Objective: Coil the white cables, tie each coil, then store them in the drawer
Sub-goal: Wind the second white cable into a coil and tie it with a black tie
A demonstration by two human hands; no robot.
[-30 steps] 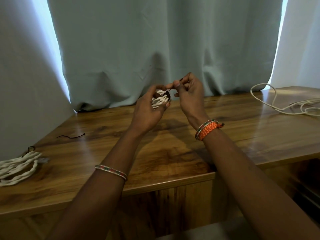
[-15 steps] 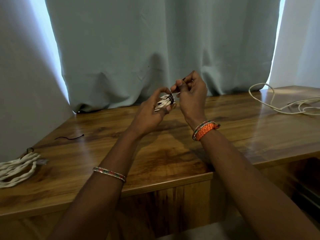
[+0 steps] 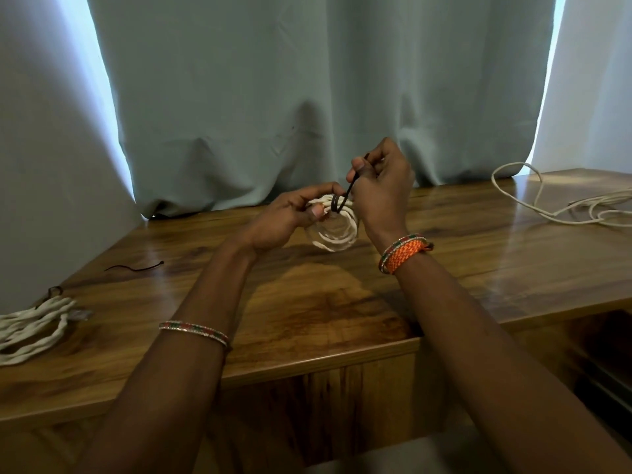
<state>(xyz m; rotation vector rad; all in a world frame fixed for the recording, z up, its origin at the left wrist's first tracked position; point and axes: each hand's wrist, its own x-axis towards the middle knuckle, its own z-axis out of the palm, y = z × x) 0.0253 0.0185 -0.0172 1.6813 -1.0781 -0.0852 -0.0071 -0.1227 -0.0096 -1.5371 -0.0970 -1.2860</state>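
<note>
My left hand (image 3: pixel 290 217) grips a small white cable coil (image 3: pixel 337 234) just above the wooden table (image 3: pixel 307 302), fingers curled round its top. A dark tie (image 3: pixel 343 198) wraps the coil's top. My right hand (image 3: pixel 379 179) pinches the tie's free end between thumb and fingers and holds it taut, up and to the right. A bundled white cable (image 3: pixel 30 326) with a dark tie lies at the table's left edge. A loose, uncoiled white cable (image 3: pixel 547 206) sprawls at the far right.
A spare dark tie (image 3: pixel 136 267) lies on the table at the left. Pale curtains (image 3: pixel 307 97) hang right behind the table. Below the right part of the tabletop a dark open recess (image 3: pixel 598 364) shows.
Both hands have dropped lower toward the table. The coil has turned so its loops now face me, and my right hand has drawn the tie's end up and away.
</note>
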